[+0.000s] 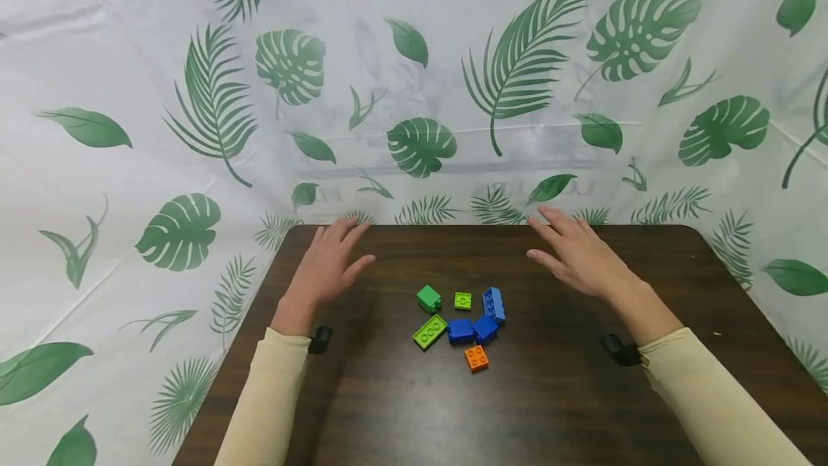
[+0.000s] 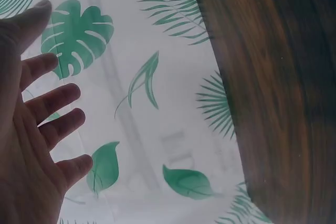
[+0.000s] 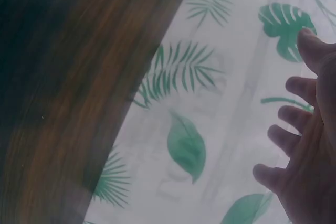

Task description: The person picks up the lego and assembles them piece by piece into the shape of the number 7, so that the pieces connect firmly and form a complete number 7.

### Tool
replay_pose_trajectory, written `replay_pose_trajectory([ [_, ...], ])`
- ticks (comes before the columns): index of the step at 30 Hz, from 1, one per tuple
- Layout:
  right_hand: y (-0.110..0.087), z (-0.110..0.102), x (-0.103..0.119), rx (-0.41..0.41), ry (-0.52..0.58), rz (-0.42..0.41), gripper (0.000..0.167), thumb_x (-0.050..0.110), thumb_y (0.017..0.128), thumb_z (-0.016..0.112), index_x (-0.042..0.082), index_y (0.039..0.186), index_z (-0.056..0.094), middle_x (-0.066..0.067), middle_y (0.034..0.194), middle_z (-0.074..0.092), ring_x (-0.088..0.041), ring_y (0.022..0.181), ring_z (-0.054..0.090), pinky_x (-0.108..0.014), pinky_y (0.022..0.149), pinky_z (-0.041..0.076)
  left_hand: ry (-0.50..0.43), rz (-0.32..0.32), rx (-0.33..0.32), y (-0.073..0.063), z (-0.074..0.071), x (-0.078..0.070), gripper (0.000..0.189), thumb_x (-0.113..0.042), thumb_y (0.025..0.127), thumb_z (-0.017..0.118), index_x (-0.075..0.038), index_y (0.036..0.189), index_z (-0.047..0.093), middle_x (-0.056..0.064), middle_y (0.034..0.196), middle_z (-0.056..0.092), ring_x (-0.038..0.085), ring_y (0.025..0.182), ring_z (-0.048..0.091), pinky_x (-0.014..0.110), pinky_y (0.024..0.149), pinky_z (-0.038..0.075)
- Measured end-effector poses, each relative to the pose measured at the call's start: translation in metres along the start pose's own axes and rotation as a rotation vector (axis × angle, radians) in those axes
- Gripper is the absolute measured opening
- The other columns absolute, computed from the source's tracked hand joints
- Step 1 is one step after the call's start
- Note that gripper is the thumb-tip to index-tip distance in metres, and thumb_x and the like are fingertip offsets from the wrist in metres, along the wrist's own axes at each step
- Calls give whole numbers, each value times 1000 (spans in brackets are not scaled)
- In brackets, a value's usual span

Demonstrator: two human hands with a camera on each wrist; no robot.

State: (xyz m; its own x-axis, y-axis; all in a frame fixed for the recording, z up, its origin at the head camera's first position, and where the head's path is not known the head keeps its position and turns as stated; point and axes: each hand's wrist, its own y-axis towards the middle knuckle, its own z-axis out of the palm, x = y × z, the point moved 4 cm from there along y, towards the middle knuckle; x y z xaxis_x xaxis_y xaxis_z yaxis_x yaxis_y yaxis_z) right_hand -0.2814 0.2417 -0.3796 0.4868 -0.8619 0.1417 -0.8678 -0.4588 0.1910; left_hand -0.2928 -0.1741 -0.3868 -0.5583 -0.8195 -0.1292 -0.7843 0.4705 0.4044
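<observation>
Several toy building bricks lie in a loose group at the middle of the table. They include a green brick [image 1: 428,298], a small lime brick [image 1: 462,300], a long lime brick [image 1: 430,332], a lighter blue brick [image 1: 494,305], two dark blue bricks, one left [image 1: 461,331] and one right [image 1: 485,329], and an orange brick [image 1: 476,359]. My left hand [image 1: 330,261] is raised left of the bricks, fingers spread, holding nothing. On the other side my right hand [image 1: 578,254] is held up likewise, its fingers apart. Neither hand touches a brick; both wrist views show bare palms and fingers.
The dark wooden table [image 1: 401,416] has its far edge just beyond my hands. Behind and around it hangs a white sheet [image 1: 362,13] printed with green leaves. A dark wrist device [image 1: 320,339] sits on the left wrist, another dark device [image 1: 619,350] on the right.
</observation>
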Motion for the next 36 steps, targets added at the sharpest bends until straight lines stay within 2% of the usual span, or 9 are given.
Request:
replay_pose_trajectory([
  [5,1,8,7,-12,8,-43,66,42,98,58,8,151,38,-18,158,25,-39,144,22,-62,112,17,-27,32,13,-1,8,-7,60,-40,95,64,-11,145,47,15,140,47,35,130,43,59,107,29],
  [8,0,18,14,-6,2,-82,65,39,97,61,7,150,40,-20,156,29,-39,142,27,-61,111,21,-73,43,28,-3,19,-16,56,-36,95,65,-11,142,51,14,136,51,34,126,47,57,103,36],
  [12,-1,41,29,7,4,-145,59,34,95,65,6,145,48,-19,151,38,-39,137,36,-60,109,26,-163,21,77,-10,45,-37,47,-35,94,66,-15,136,58,8,124,59,29,114,54,53,92,44],
  [16,-5,68,49,42,10,-192,47,30,93,68,8,134,60,-15,142,51,-35,130,45,-58,106,34,-204,33,180,-19,79,-67,47,-41,94,65,-17,133,61,4,113,63,22,105,56,46,84,46],
  [19,-8,82,62,55,14,-233,37,28,93,68,11,126,67,-9,133,58,-29,122,52,-53,100,41,-169,47,232,-24,99,-88,50,-46,92,65,-18,134,61,2,112,63,20,102,56,44,83,47],
  [25,-12,99,79,35,15,-318,27,23,89,70,15,115,72,1,115,65,-21,106,56,-43,85,47,-59,38,255,-27,123,-117,55,-58,88,65,-23,131,61,-1,118,60,19,105,54,42,82,46],
  [28,-15,107,84,51,18,-337,28,23,87,71,16,114,72,2,113,65,-21,106,56,-43,83,46,-23,24,258,-27,131,-126,55,-60,86,65,-24,128,63,-1,115,59,19,105,54,40,78,45],
  [32,-20,117,86,73,12,-342,33,22,85,72,17,118,70,2,113,65,-21,108,55,-44,85,45,25,12,247,-30,138,-133,49,-57,87,67,-24,124,65,0,108,58,19,97,53,36,69,40],
  [36,-23,122,87,73,-19,-349,39,24,84,74,16,122,68,1,113,65,-22,108,55,-44,86,45,30,-1,225,-32,142,-137,44,-53,88,68,-24,121,66,-1,104,58,18,91,53,33,65,38],
])
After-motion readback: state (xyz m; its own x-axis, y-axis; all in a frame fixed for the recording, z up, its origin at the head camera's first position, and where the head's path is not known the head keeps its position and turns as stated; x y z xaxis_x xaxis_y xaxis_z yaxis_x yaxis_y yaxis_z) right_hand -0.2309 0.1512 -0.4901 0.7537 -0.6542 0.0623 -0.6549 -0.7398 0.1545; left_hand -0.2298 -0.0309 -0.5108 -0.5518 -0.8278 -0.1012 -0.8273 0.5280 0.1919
